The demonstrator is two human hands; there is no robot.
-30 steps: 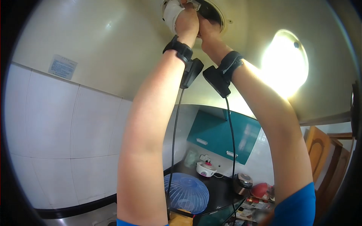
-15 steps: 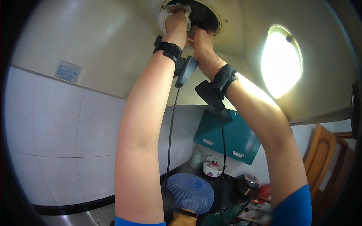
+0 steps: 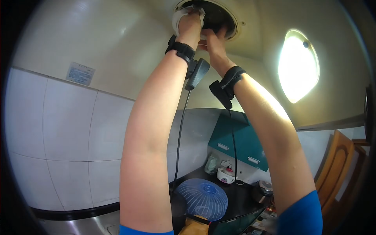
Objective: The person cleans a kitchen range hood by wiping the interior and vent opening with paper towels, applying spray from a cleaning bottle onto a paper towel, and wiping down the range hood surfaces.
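Overhead, my left hand (image 3: pixel 190 26) reaches into a round dark opening (image 3: pixel 217 17) in the cream-coloured hood. White cloth or paper (image 3: pixel 179 20) is bunched around its fingers, and the hand is closed on it. Close by on the right, my right hand (image 3: pixel 216 42) is raised to the opening's near rim (image 3: pixel 234 33). Its visible fingers are apart, some reaching into the opening; their tips are partly hidden. Both wrists wear black straps with dark modules and hanging cables.
A bright lamp (image 3: pixel 299 66) glows on the hood's right side. Below are a blue ribbed dome cover (image 3: pixel 203 197), a white small cooker (image 3: pixel 226 175) and a rice cooker (image 3: pixel 262 192) on the black counter (image 3: pixel 239 199). Teal cabinets (image 3: pixel 239 141) hang behind; a wooden door (image 3: pixel 333 168) stands right.
The whole view has shifted slightly, so the hood appears further right. My left hand stays in the opening with the white material. My right hand's fingers are raised more into the opening.
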